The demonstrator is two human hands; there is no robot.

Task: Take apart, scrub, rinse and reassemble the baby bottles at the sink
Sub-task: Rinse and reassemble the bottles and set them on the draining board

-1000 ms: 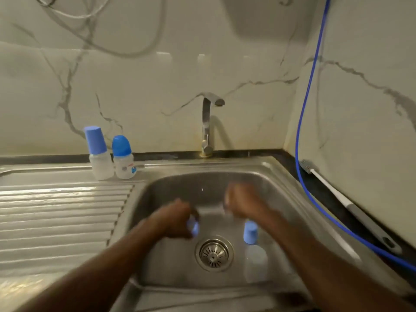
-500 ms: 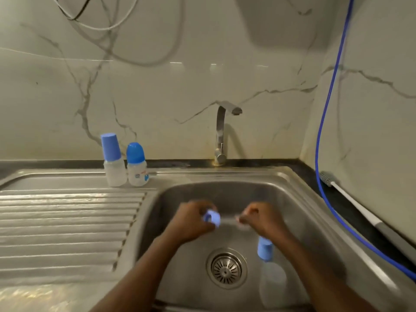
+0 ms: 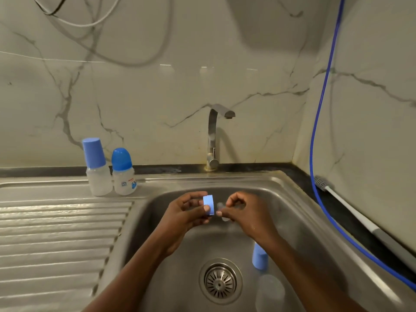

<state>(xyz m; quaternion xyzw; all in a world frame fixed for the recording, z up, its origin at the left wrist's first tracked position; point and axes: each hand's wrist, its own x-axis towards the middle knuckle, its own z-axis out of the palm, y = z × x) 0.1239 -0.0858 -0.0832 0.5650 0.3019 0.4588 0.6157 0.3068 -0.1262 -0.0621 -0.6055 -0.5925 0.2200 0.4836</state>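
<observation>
Looking down into the steel sink, we have the ribbed drainboard on the left and the tap at the back wall. Blue cable drops down the right corner, and the bottle brush lies on the dark desk beside it. Two capped bottles stand upright side by side at the drainboard's back edge: tall-cap bottle left, round-cap bottle right. Third bottle is in the basin just right of the drain strainer, blue cap on, partly under our right forearm. Both hands are over the basin, close together. Left hand pinches a blue screw ring. Right hand pinches a clear piece just beside the ring, too blurred to name.
</observation>
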